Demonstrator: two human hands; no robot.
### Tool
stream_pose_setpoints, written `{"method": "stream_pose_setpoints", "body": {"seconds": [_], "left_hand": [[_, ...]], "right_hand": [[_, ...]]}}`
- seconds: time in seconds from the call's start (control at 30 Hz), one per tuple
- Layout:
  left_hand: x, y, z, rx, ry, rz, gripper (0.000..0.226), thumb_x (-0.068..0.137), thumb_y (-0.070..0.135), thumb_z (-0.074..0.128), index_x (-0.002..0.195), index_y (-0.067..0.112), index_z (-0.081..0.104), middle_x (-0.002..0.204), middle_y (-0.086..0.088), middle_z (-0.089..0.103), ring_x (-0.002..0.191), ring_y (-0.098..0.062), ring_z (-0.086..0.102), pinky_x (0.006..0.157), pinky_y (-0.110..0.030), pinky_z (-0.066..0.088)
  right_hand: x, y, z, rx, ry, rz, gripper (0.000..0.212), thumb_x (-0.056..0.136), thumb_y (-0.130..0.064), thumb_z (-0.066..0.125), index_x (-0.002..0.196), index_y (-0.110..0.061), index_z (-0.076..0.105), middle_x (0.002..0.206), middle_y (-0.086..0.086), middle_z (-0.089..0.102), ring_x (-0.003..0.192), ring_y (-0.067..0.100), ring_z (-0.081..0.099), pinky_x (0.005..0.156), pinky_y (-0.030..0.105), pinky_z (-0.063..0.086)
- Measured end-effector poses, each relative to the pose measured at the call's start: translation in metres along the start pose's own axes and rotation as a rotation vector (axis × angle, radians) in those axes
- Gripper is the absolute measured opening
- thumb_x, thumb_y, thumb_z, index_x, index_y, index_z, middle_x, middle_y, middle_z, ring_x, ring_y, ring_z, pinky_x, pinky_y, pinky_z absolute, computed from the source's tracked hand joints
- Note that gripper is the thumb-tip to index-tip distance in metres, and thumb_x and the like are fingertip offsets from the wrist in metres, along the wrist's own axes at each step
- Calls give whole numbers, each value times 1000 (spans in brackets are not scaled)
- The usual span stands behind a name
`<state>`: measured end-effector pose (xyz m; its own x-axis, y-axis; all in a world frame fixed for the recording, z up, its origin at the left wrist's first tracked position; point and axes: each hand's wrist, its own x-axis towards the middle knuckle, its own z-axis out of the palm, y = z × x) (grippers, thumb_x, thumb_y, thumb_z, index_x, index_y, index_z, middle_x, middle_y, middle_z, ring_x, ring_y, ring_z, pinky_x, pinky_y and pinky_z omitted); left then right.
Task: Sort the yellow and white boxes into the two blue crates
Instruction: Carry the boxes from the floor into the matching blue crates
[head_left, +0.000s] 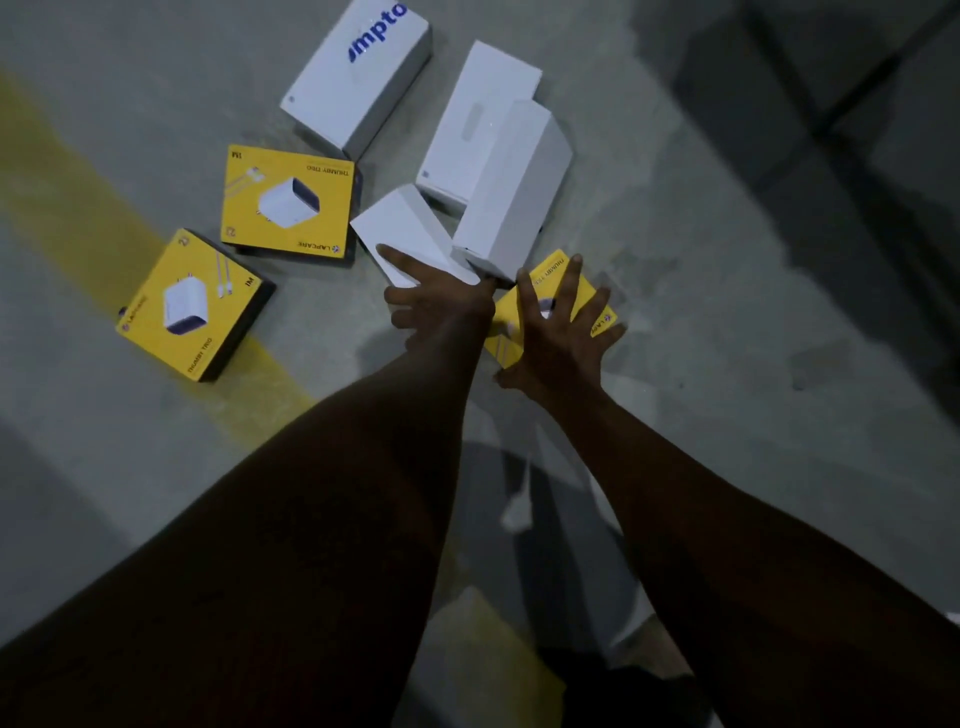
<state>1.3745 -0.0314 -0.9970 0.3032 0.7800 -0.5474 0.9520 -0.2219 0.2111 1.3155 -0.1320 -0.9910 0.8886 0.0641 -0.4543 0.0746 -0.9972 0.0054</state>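
Boxes lie scattered on a grey concrete floor. My left hand (436, 304) reaches with spread, straight fingers and touches a small white box (402, 228). My right hand (556, 332) lies spread flat over a yellow charger box (589, 291), its thumb at the box's near edge. Two more yellow boxes sit to the left, one (288, 200) farther and one (192, 306) nearer. Beyond my hands are a white box with blue lettering (358, 73), a flat white box (478, 119) and a white box (514, 192) leaning on it. No blue crate shows in this view.
A faded yellow painted line (57, 187) crosses the floor at the left and runs under the nearer yellow box. Dark shadowed shapes (857, 130) fill the upper right. Bare floor (727, 322) lies to the right of my right hand.
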Motion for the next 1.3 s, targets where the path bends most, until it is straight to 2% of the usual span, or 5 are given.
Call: {"method": "stream_pose_setpoints", "body": {"seconds": [0.3, 0.47, 0.73, 1.07, 1.3], "left_hand": [[-19, -32, -69, -230, -275, -41, 112, 73, 56, 69, 154, 28, -2, 139, -21, 30, 119, -44, 43, 98, -53, 44], [-69, -54, -195, -589, -609, -187, 79, 68, 50, 65, 137, 25, 35, 129, -17, 49, 102, -36, 57, 58, -43, 58], [-177, -46, -462, -961, -955, -301, 61, 64, 55, 52, 111, 18, 61, 98, -9, 64, 84, -28, 63, 67, -33, 55], [-255, -47, -745, -1143, -1030, -78, 62, 80, 58, 48, 121, 13, 60, 96, -13, 63, 84, -30, 64, 70, -36, 55], [-298, -83, -849, -1326, -987, 116, 66, 65, 52, 63, 116, 12, 63, 101, -13, 67, 81, -29, 67, 69, -38, 56]], "right_hand": [[-58, -5, -41, 615, -274, 285, 115, 60, -68, 75, 146, -51, 1, 160, 4, -12, 137, 53, 14, 101, 66, 33], [-128, -28, -140, 1279, -426, 594, 101, 59, -73, 67, 144, -46, 21, 144, 7, 42, 116, 37, 52, 91, 52, 47], [-239, -90, -380, 1721, -567, 659, 84, 58, -69, 61, 133, -33, 50, 131, 6, 57, 106, 32, 59, 85, 51, 51], [-356, -167, -608, 2124, -831, 51, 96, 52, -71, 71, 132, -19, 57, 139, 20, 53, 121, 42, 52, 105, 63, 33], [-405, -216, -677, 2042, -934, -136, 64, 80, -60, 61, 121, -12, 65, 124, 20, 63, 97, 36, 66, 84, 56, 53]]}}
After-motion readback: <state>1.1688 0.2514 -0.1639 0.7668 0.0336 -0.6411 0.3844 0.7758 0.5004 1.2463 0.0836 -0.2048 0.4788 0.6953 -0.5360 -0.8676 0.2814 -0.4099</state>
